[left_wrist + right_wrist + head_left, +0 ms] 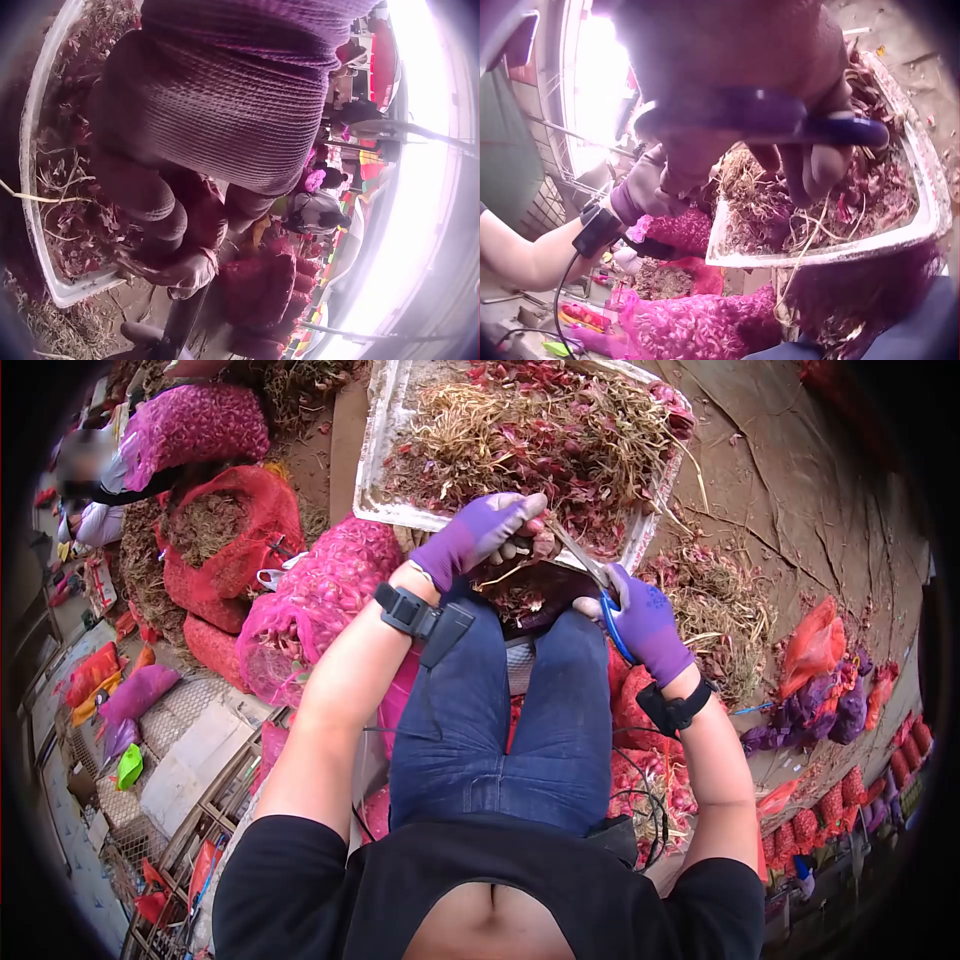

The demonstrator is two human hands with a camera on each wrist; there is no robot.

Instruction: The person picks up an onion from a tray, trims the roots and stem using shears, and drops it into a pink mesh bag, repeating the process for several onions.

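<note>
My left hand point(478, 536) pinched a shallot point(541, 543) while my right hand point(645, 622) gripped the scissors point(590, 575); blades that close risked nicking the glove.

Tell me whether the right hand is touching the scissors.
Touching. In the right wrist view the right hand has its fingers curled through the blue handle loop of the scissors; the head view shows the same grip.

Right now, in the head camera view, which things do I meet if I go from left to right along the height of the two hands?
Red mesh sack → pink mesh sack → left hand gripping a shallot bunch → scissors → right hand → heap of dry trimmings → orange bag.
</note>
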